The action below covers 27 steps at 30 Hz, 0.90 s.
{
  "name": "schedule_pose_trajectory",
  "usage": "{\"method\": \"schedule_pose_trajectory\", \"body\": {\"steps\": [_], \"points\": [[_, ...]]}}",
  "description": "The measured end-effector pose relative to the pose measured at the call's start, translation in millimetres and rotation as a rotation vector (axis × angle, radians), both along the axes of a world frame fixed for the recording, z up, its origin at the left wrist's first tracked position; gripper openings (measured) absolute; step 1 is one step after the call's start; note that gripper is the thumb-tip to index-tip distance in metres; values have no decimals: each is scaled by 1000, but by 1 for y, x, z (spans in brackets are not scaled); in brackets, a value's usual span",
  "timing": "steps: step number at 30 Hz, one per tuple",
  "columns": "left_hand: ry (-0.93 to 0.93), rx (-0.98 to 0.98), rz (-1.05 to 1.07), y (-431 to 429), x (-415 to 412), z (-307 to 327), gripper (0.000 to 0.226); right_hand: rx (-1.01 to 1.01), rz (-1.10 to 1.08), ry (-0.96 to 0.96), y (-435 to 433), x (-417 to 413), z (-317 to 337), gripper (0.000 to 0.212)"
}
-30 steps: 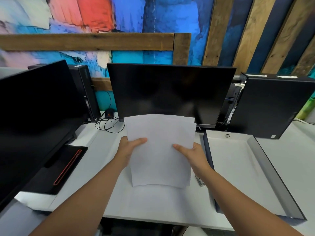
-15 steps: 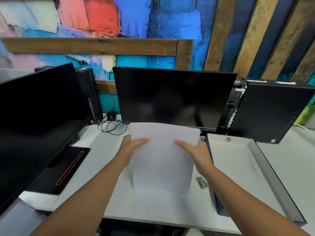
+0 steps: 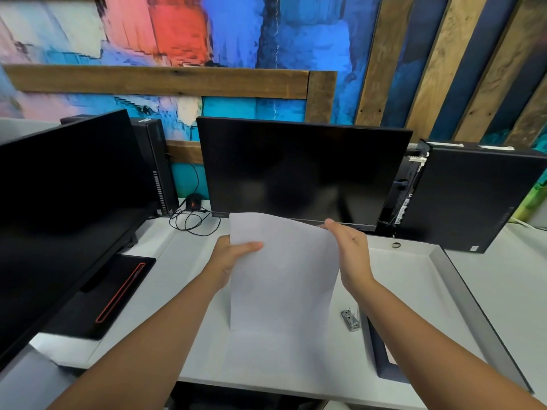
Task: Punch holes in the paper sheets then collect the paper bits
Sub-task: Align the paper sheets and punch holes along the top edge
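Sliding up from the middle of the right edge, where it gripped half a second earlier, the right hand [image 3: 350,253] now lies along the upper right side of the paper sheets [image 3: 281,276], its fingertips [image 3: 328,224] at the top right corner. Its fingers look fairly straight against the edge, and whether they pinch the corner cannot be told from this angle. The left hand [image 3: 231,257] has kept its place on the left edge and holds the sheets with the thumb laid across the front and the other fingers hidden behind. The white sheets stand nearly upright between the two hands in front of the centre monitor [image 3: 302,173], with their top right corner bowed toward the right hand. Their lower edge is down at the white desk [image 3: 165,276], though contact with it cannot be confirmed. A small metal punch [image 3: 350,319] lies on the desk to the right of the sheets, apart from them and just beside the left wall of a shallow grey tray [image 3: 453,279]. A second dark monitor [image 3: 65,187] fills the left side, with a black pad marked by a red strip [image 3: 112,294] below it. A black mouse [image 3: 192,201] and its looped cable sit behind the left hand, and a black computer case [image 3: 473,196] stands behind the tray.
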<state>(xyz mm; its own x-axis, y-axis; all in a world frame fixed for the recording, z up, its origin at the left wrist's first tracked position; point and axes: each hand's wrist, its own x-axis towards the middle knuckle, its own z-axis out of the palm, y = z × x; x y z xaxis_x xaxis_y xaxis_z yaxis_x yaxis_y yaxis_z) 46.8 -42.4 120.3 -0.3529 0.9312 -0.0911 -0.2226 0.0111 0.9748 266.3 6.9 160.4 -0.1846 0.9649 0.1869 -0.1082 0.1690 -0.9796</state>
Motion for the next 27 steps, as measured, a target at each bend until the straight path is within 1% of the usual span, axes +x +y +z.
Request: {"method": "schedule_pose_trajectory", "body": {"steps": [1, 3, 6, 8, 10, 13, 17, 21, 27], "points": [[4, -2, 1, 1, 0, 0, 39, 10, 4, -4, -1, 0, 1, 33], [8, -3, 1, 3, 2, 1, 39, 32, 20, -22, 0, 1, 0, 24], [-6, 3, 10, 4, 3, 3, 31, 3, 46, -82, 0, 4, -2, 4], [-6, 17, 11, 5, 4, 5, 29, -58, 30, -93, 1, 4, -3, 17], [-4, 28, 2, 5, 4, 7, 34, -84, 11, -93, 2, 3, -1, 18], [4, 30, -17, 5, 4, 8, 49, -80, 30, -90, 3, 3, 2, 16], [4, 21, -9, 5, 5, 4, 37, -113, 22, -80, 5, 4, -2, 21], [7, 1, 6, 6, 8, 1, 43, -145, 17, -55, 7, 6, -6, 24], [15, 5, 8, 6, 7, 1, 39, -145, 31, -42, 11, 7, -12, 24]]}}
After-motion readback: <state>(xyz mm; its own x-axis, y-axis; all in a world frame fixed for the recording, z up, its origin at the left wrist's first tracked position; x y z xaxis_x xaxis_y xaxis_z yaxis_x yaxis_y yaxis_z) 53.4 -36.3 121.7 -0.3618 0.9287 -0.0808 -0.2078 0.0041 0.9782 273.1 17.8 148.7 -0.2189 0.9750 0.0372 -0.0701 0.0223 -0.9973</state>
